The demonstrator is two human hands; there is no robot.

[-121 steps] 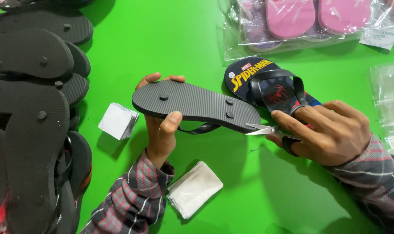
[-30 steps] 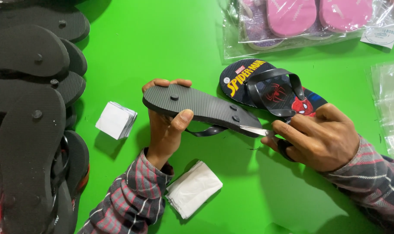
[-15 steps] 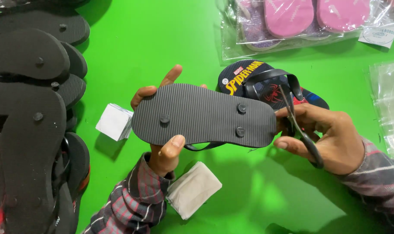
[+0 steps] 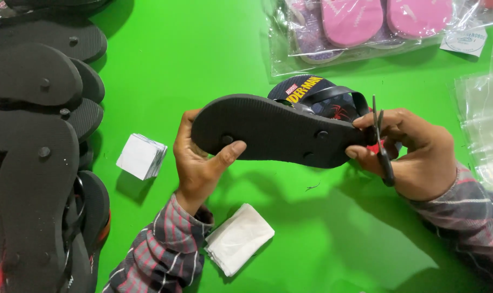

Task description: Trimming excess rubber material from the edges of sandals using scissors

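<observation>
Green desk [image 4: 203, 49] filled frame. Stack of black flip-flops [image 4: 35, 135] along left edge, soles up. Bagged pink sandals [image 4: 360, 21] upper right of frame. Black flip-flop [image 4: 273, 130] held sole up at frame centre, above desk, over second printed sandal [image 4: 322, 95]. Left hand [image 4: 203, 163] grip clenched on toe end, thumb on sole. Right hand [image 4: 414, 152] pinched heel end, grip also closed on scissors [image 4: 381, 141], blades up. White paper stacks: one [image 4: 240, 237] lower centre, one [image 4: 142, 156] left of centre.
</observation>
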